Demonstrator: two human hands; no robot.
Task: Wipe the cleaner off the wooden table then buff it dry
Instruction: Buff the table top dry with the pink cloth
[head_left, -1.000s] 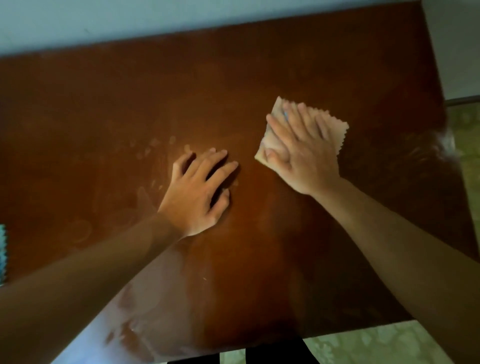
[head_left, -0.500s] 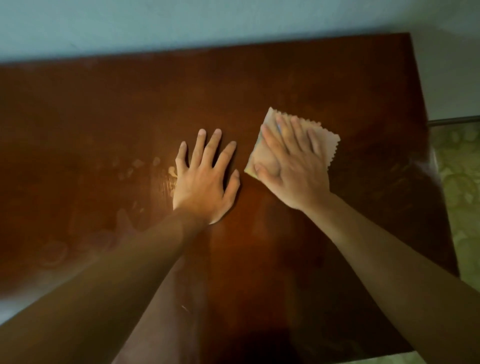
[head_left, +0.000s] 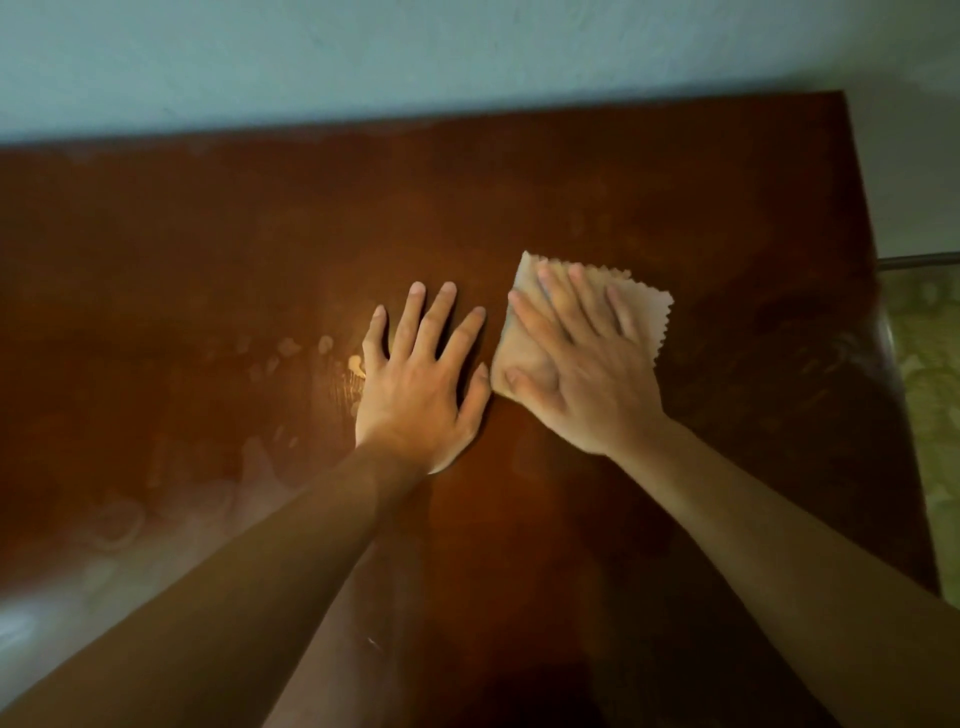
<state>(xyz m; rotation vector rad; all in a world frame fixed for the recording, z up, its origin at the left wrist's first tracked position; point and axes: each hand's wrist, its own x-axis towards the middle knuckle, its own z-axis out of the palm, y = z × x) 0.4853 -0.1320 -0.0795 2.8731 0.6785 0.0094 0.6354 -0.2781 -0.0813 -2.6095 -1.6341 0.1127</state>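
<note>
A dark red-brown wooden table (head_left: 649, 182) fills the view. My right hand (head_left: 582, 364) lies flat with fingers spread on a small beige cloth (head_left: 652, 306) with a zigzag edge, pressing it onto the tabletop right of centre. My left hand (head_left: 421, 384) rests flat and bare on the wood just beside it, fingers apart, thumb almost touching the cloth. Pale droplets and smears of cleaner (head_left: 291, 348) sit on the wood to the left of my left hand, and hazy streaks (head_left: 119, 525) spread toward the near left.
A pale wall (head_left: 415, 52) runs along the table's far edge. The table's right edge (head_left: 883, 364) drops off to a greenish patterned floor (head_left: 930, 395). A thin dark bar (head_left: 919, 260) crosses at the far right.
Both hands and the cloth appear lower in the frame as the view tilted up. My left hand flattened and straightened, with its fingers now pointing away. The cloth slid slightly left, close to my left thumb.
</note>
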